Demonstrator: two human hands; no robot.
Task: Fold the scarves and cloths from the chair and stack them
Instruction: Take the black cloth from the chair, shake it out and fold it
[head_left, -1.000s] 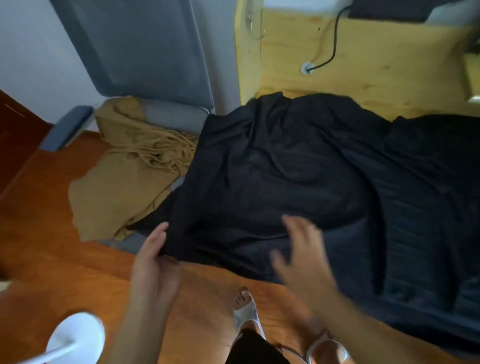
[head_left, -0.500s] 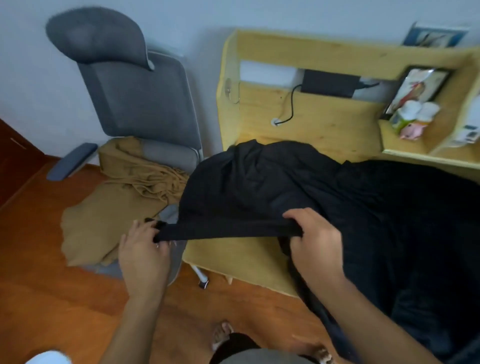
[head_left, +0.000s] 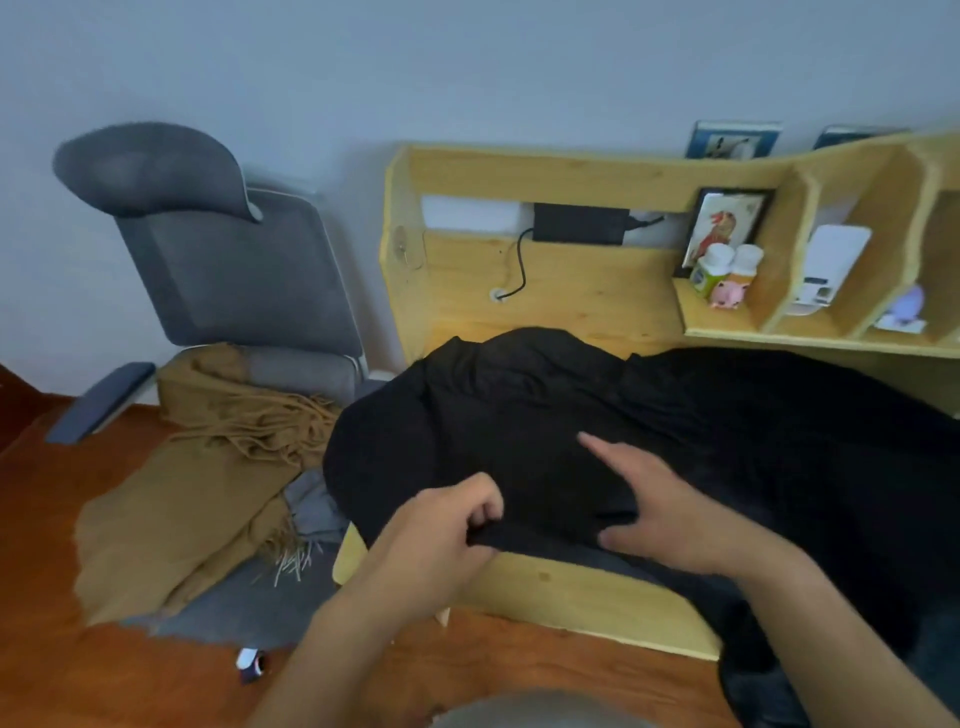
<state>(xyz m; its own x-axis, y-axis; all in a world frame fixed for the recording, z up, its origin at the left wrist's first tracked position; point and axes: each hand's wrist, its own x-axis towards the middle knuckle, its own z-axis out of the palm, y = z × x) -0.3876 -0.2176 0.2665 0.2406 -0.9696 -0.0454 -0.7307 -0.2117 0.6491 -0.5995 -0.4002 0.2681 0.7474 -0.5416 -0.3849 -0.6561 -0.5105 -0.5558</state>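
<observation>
Head view: the black cloth (head_left: 571, 415) is being spread over the wooden desk (head_left: 571, 592), its near edge being pinched by the curled left hand (head_left: 441, 535). The right hand (head_left: 660, 504) is being laid flat, fingers straight, at three o'clock of it. A brown scarf (head_left: 208, 467) is being kept on the grey chair (head_left: 234, 270) at nine o'clock.
</observation>
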